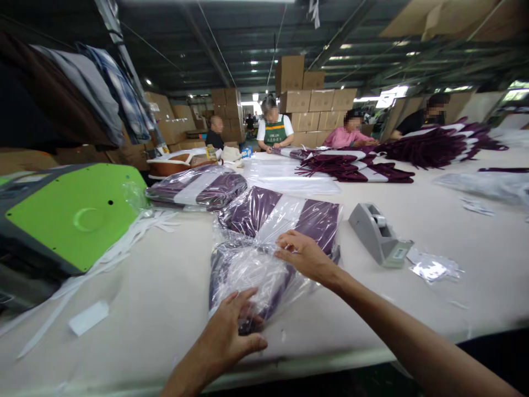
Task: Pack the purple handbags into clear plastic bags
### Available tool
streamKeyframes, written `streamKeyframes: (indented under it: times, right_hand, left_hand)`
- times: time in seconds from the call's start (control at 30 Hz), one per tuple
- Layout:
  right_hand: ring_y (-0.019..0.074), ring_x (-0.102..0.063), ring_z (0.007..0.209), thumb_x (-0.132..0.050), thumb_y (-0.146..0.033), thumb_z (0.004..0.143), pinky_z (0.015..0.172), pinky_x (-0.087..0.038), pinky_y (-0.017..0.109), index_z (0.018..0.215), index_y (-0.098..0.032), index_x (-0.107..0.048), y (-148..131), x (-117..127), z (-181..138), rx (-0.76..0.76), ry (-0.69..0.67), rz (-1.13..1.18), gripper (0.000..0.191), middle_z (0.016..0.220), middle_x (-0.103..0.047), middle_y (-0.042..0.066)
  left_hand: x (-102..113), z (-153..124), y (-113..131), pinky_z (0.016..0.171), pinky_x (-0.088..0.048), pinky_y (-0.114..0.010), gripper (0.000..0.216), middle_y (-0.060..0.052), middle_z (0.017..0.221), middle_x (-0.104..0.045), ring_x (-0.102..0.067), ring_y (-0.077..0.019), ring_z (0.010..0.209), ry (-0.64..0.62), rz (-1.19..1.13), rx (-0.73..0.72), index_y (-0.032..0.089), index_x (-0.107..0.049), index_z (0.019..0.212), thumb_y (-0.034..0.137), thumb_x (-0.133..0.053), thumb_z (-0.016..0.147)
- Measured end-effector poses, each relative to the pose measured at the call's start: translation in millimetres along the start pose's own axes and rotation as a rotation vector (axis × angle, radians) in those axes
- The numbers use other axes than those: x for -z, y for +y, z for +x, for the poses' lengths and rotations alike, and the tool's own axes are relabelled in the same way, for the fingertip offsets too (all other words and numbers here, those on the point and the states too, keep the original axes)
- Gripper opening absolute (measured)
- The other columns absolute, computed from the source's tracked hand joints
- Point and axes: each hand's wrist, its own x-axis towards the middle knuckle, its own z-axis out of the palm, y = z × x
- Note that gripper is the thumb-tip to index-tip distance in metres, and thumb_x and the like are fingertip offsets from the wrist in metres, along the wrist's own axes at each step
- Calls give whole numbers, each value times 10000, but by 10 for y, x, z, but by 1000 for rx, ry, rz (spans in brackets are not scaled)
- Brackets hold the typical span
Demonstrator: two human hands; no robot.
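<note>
A folded purple-and-white garment in a clear plastic bag (273, 237) lies on the white table (165, 286) in front of me. My left hand (231, 331) presses flat on the bag's near end, fingers spread. My right hand (303, 255) rests on the middle of the bag, its fingers curled down onto the plastic where it is folded over. Whether those fingers pinch the film is not clear.
A grey tape dispenser (378, 234) stands right of the bag. A green machine (74, 215) with white strips sits at the left. Another bagged garment (198, 188) lies behind. Purple garments (351, 165) are piled further back, where several people work. Cardboard boxes are stacked behind.
</note>
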Motion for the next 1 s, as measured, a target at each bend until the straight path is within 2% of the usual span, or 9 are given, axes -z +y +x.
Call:
streamKeyframes:
  times: [0.07,0.17,0.3,0.37,0.43,0.57,0.67,0.9,1.0]
  right_hand:
    - [129,-576,619,-605,-295,859,597,-446,238,725,-200,-590,157,-154,136,-127,-33,75,166,690,-606,-21]
    - [105,-495,495,-600,-314,842,490,-372,217,695,-201,-560,381,-368,227,-262,-10,110,190,591,-547,-53]
    - [108,-475,562,-693,-355,782,537,-361,221,674,-191,-585,556,-500,243,-239,82,70,224,606,-552,-52]
    - [111,-489,603,-702,-356,778,577,-370,224,694,-187,-602,593,-522,247,-207,80,69,214,639,-570,-48]
    - [113,-499,623,-693,-349,786,600,-376,227,717,-185,-612,616,-538,253,-191,64,95,196,662,-580,-45]
    - [117,-511,640,-674,-345,802,612,-382,231,731,-181,-619,644,-559,252,-187,54,175,187,683,-589,-36]
    - [114,-500,623,-699,-331,779,595,-374,228,724,-184,-617,657,-562,239,-221,67,235,178,666,-577,-43]
    - [121,-517,617,-764,-332,733,588,-390,232,703,-192,-624,724,-600,233,-271,140,262,200,664,-599,-37]
    - [132,-540,621,-727,-334,772,592,-396,239,711,-194,-639,705,-614,245,-281,160,208,176,664,-617,-27]
  left_hand:
    - [-42,53,-23,1035,-460,-456,649,-49,922,-763,-668,-295,1075,81,-43,84,227,-504,1357,305,-694,741]
    - [-41,133,-61,873,-524,-391,488,-28,849,-739,-700,-238,852,101,-76,138,221,-527,1273,304,-618,800]
    - [123,381,-38,879,-534,-410,526,-106,1189,-685,-675,-253,995,279,-123,-5,228,-520,1284,356,-666,795]
    - [230,640,23,887,-532,-428,529,-143,1307,-618,-645,-270,1076,364,-124,-78,204,-522,1297,372,-653,813]
    - [317,961,100,904,-518,-422,536,-157,1330,-605,-626,-276,1122,365,-115,-112,177,-532,1305,385,-645,823]
    - [394,1498,218,824,-493,-335,307,-91,1011,-733,-667,-223,928,222,-110,-111,158,-682,1050,352,-607,824]
    - [408,1654,227,676,-433,-283,199,-20,753,-691,-616,-176,730,183,-91,-112,173,-692,801,336,-578,813]
    - [355,1784,33,610,-361,-262,285,27,599,-561,-495,-134,617,315,-335,-27,181,-596,625,407,-605,797]
    - [279,1858,-61,562,-367,-247,359,35,572,-524,-472,-118,559,348,-430,45,179,-584,656,499,-578,818]
